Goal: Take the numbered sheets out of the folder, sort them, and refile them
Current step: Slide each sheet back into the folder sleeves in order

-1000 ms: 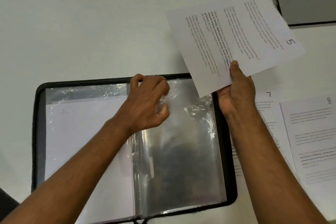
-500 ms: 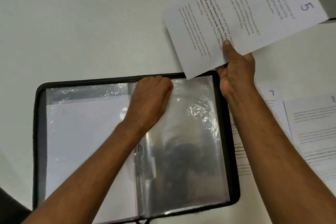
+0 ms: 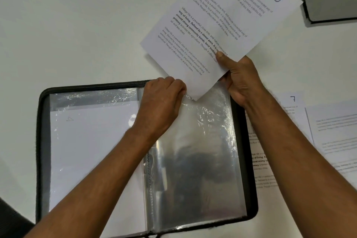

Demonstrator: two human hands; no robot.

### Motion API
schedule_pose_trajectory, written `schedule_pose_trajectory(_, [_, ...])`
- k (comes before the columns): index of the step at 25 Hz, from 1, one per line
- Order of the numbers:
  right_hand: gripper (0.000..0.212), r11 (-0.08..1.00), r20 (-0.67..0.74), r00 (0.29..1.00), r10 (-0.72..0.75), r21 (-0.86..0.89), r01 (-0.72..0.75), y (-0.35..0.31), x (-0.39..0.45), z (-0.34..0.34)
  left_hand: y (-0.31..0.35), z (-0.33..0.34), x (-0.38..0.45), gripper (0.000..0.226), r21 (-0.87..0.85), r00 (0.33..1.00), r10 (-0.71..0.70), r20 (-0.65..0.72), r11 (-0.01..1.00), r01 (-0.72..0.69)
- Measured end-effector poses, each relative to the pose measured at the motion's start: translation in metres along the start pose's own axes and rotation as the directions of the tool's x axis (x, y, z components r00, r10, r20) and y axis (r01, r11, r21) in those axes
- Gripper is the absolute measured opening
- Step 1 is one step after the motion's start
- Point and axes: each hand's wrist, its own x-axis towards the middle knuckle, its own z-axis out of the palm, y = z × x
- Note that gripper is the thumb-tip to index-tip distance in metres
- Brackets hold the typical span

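A black zip folder [image 3: 43, 141] is lying open on the white table [image 3: 67, 25], its clear plastic sleeves spread to both sides. On the left, one sleeve is holding a white sheet [image 3: 90, 150] with a faint number 4 showing near its far left corner. Near the spine, at the far edge of the folder, the left hand [image 3: 161, 102] is resting with its fingers curled, pinching the top of the empty right-hand sleeve [image 3: 199, 150] at its opening. The sleeve's plastic is looking crumpled and shiny just beside those fingers.

To the right of that, the right hand [image 3: 241, 81] is gripping the sheet marked 5 [image 3: 222, 25], thumb on the printed face and fingers curled behind. The sheet is tilting up and away to the far right, and its near corner is touching or just overlapping the sleeve's top edge, next to the left fingers.

Further right, the sheet marked 7 [image 3: 289, 102] is lying flat on the table beside the folder, partly hidden by the right forearm. Another printed sheet [image 3: 334, 131] is lying overlapping its right side. At the far right corner, grey boxes [image 3: 328, 2] are sitting on the table.
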Motion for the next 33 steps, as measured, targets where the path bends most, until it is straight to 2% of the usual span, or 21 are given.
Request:
schedule_pose_trajectory(4, [0.037,0.987,0.079,0.997,-0.013,-0.158,0.025,-0.006,0.008,-0.013,0.003,-0.001,0.0,0.013,0.043,0.996,-0.086,-0.007,0.995,0.086])
schedule_pose_trajectory(11, [0.032,0.902,0.264,0.962,0.07,-0.429,0.052,-0.019,0.019,-0.022,0.0,-0.003,0.009,0.012,-0.106,0.988,-0.152,0.025,0.982,0.154])
schedule_pose_trajectory(13, [0.036,0.875,0.287,0.954,0.081,-0.478,0.069,-0.02,0.023,-0.024,-0.004,-0.005,0.01,0.01,-0.117,0.985,-0.163,0.062,0.978,0.17])
schedule_pose_trajectory(18, [0.043,0.849,0.318,0.944,0.092,-0.52,0.092,-0.025,0.027,-0.025,-0.025,-0.019,0.006,0.005,-0.072,0.965,-0.223,0.139,0.969,0.234])
schedule_pose_trajectory(24, [0.04,0.821,0.318,0.942,0.104,-0.562,0.099,-0.025,0.031,-0.026,-0.044,-0.028,-0.001,0.019,0.041,0.955,-0.264,0.138,0.965,0.261])
schedule_pose_trajectory(28, [0.041,0.81,0.327,0.939,0.108,-0.576,0.108,-0.029,0.032,-0.026,-0.056,-0.029,0.0,0.031,0.055,0.919,-0.381,0.103,0.925,0.377])
schedule_pose_trajectory(31, [0.043,0.804,0.337,0.935,0.114,-0.584,0.113,-0.033,0.034,-0.027,-0.061,-0.029,0.008,0.028,-0.025,0.859,-0.498,0.123,0.863,0.504])
schedule_pose_trajectory(33, [0.044,0.795,0.345,0.93,0.128,-0.596,0.112,-0.036,0.036,-0.027,-0.065,-0.029,0.013,0.018,-0.245,0.806,-0.575,0.143,0.768,0.591])
